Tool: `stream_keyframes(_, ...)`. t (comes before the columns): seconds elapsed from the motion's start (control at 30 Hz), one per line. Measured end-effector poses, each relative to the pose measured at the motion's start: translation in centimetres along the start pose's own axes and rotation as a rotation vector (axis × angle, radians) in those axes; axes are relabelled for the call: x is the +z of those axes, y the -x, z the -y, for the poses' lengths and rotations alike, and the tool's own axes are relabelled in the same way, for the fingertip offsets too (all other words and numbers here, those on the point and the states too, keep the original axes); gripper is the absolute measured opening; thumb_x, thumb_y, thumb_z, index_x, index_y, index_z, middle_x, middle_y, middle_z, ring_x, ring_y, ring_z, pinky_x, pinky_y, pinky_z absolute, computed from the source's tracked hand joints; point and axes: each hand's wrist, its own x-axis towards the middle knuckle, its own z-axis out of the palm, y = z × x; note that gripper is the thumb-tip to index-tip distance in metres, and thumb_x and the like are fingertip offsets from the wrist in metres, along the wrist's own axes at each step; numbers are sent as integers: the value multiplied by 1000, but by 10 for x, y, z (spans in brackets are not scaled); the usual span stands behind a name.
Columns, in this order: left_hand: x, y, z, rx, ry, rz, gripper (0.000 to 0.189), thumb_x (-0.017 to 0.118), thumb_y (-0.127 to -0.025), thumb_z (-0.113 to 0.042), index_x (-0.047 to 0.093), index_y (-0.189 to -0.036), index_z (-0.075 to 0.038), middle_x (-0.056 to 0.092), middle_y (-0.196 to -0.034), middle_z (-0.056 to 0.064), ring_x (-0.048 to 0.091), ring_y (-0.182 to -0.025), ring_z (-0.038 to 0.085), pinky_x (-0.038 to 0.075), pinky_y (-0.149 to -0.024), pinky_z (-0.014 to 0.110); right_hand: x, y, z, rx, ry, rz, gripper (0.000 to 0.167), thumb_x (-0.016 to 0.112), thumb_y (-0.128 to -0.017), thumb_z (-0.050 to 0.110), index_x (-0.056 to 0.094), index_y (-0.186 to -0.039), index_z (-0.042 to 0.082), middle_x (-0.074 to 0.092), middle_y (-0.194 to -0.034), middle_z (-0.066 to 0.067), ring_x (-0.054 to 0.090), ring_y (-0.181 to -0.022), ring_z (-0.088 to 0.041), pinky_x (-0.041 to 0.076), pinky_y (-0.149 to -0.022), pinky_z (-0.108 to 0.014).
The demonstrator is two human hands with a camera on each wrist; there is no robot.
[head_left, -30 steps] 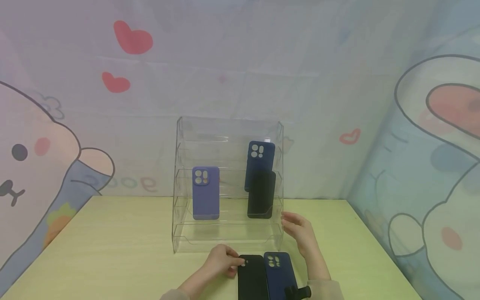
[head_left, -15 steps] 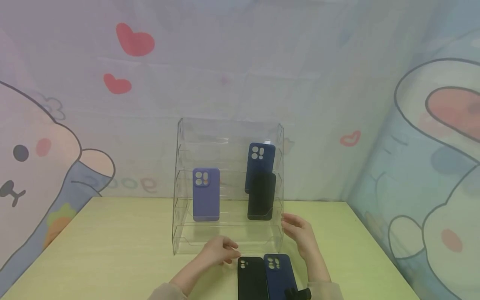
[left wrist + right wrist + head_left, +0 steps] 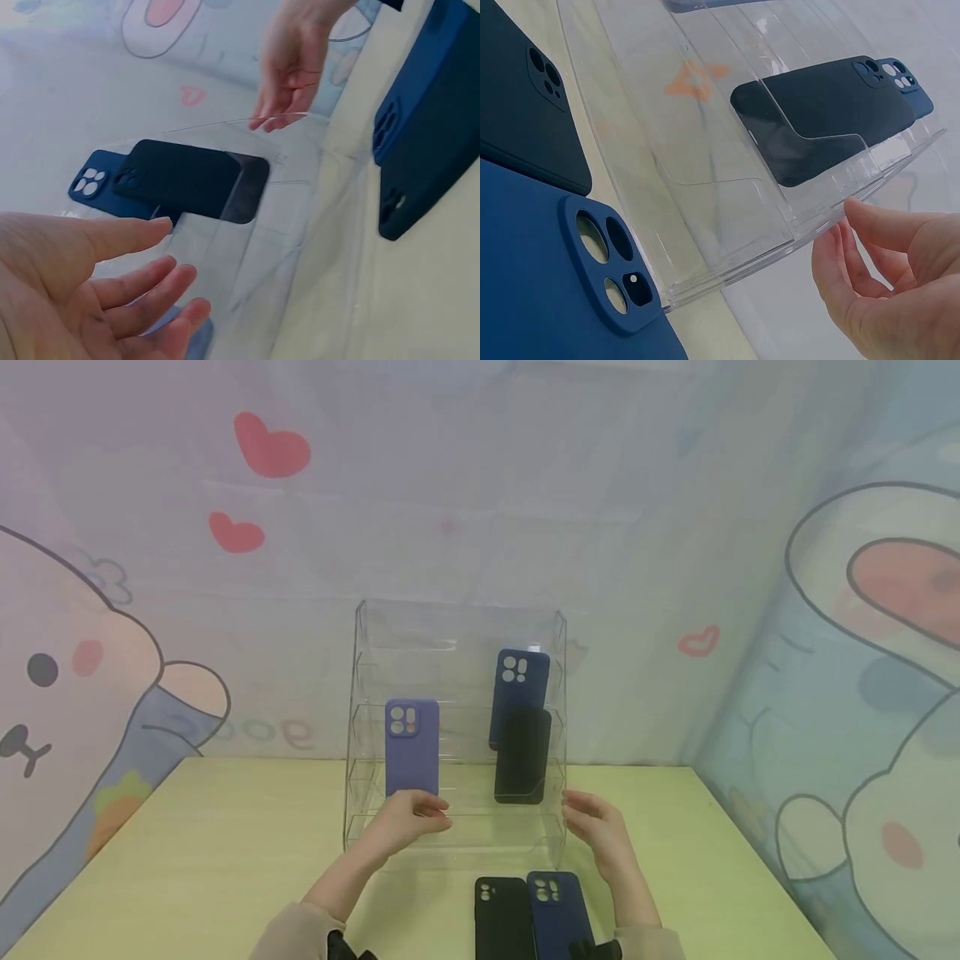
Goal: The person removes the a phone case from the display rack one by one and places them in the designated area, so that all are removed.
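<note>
A clear acrylic tiered rack (image 3: pixel 465 843) stands on the table. In it, a purple phone case (image 3: pixel 412 760) leans at the left; at the right a black phone case (image 3: pixel 522 756) overlaps a dark blue phone case (image 3: pixel 520 681) one tier higher. My left hand (image 3: pixel 408 818) holds nothing, its fingers relaxed in front of the purple case, covering that case's lower edge. In the left wrist view, thumb and fingers of the left hand (image 3: pixel 112 285) are spread apart. My right hand (image 3: pixel 892 270) has its fingertips at the rack's right side edge, fingers loosely bent.
Before the rack, near the right forearm, a second black phone case (image 3: pixel 504 918) and a second dark blue phone case (image 3: pixel 561 914) lie side by side on the pale wooden table (image 3: pixel 225 860). A printed cloth backdrop (image 3: pixel 450 485) rises behind the table.
My left hand has left the black case on the table and moved up and left to the front of the rack, by the purple case. The right hand stays at the rack's side.
</note>
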Motion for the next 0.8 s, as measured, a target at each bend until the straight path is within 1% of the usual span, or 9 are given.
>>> stream_keyframes(0.07,-6,-2,-3,3,9,-22,31,72,-87,-12,67,-114,3,72,-99,11,67,-93,23,56,-82,38,0,0,0,7,4,-2,39,60,-95,7,54,-131,-8,55,-133,-28,61,-118,-33,54,-97,-31)
stream_keyframes(0.17,-17,-7,-4,46,34,-36,31,70,-89,-10,66,-116,5,71,-103,13,67,-97,24,56,-84,37,0,0,0,25,3,-4,39,60,-95,6,55,-132,-6,56,-134,-27,61,-118,-31,53,-98,-30)
stream_keyframes(0.27,-28,-12,-6,99,55,-42,32,68,-90,-8,63,-118,7,69,-109,19,66,-101,28,56,-87,38,1,0,0,30,6,-3,39,59,-96,5,54,-133,-6,56,-134,-26,58,-121,-35,53,-99,-31)
stream_keyframes(0.37,-39,-17,-10,128,49,-71,33,67,-91,-8,61,-120,8,67,-115,23,64,-106,32,55,-91,41,1,0,0,34,3,-6,39,59,-95,5,54,-133,-6,56,-134,-26,58,-122,-36,53,-98,-30)
stream_keyframes(0.5,-54,-22,-14,145,-4,-157,33,67,-92,-10,63,-122,3,67,-120,20,62,-113,33,52,-95,45,0,0,1,27,0,-5,39,60,-95,6,54,-132,-7,56,-134,-26,61,-118,-31,53,-97,-30)
stream_keyframes(0.67,-70,-31,-20,217,-51,-290,33,68,-92,-12,64,-123,-1,67,-121,17,61,-114,32,52,-94,45,0,-1,0,21,-7,-2,40,61,-95,7,54,-132,-8,57,-133,-25,64,-112,-22,54,-96,-29)
stream_keyframes(0.73,-75,-36,-22,242,-65,-328,33,68,-92,-13,64,-123,-2,67,-121,17,60,-114,31,52,-92,44,-1,-1,-1,22,-9,-4,40,60,-95,6,54,-132,-8,57,-133,-25,64,-112,-22,54,-97,-29)
stream_keyframes(0.8,-79,-42,-23,254,-69,-357,31,67,-93,-13,64,-122,-3,67,-120,17,60,-114,30,52,-90,43,-1,-1,-1,25,-10,-5,39,60,-96,6,53,-132,-8,57,-133,-26,63,-115,-26,53,-98,-31)
